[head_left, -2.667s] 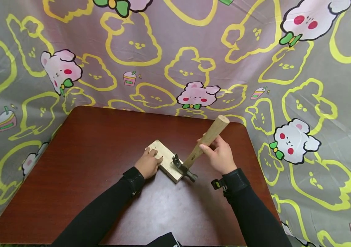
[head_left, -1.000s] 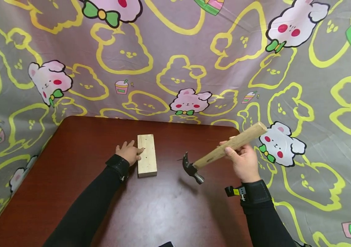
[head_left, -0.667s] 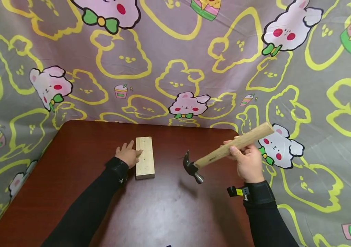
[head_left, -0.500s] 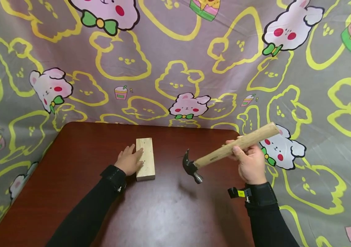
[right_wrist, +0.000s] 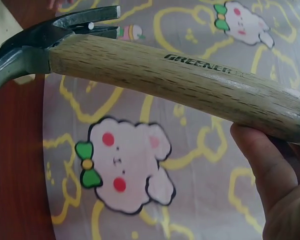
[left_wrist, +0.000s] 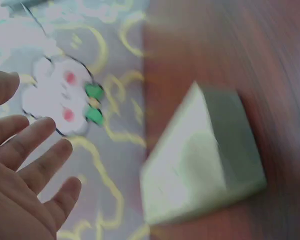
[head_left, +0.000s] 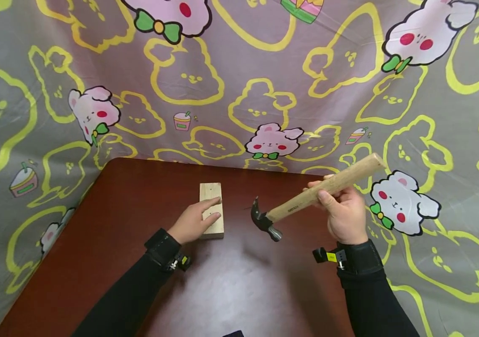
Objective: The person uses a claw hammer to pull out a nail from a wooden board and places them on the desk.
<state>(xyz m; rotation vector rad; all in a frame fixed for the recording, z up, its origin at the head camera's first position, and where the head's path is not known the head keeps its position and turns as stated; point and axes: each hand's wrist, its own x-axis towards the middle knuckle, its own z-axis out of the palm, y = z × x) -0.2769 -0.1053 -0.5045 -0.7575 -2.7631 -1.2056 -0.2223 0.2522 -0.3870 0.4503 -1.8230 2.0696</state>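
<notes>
Head view: left hand (head_left: pixel 193 221) hovers unclenched, right hand (head_left: pixel 346 217) clasps a tilted hammer (head_left: pixel 296 203).

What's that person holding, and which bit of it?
A hammer, by the middle of its wooden handle, in the right grip; the left grip holds nothing.

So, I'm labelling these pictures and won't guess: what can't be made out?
Head view: wooden block, partly hidden by the left hand.
Head view: black object, cut off by the bottom edge.
Left wrist view: the block's surface markings, blurred.
Right wrist view: hammer, its striking face cut off by the left edge.
</notes>
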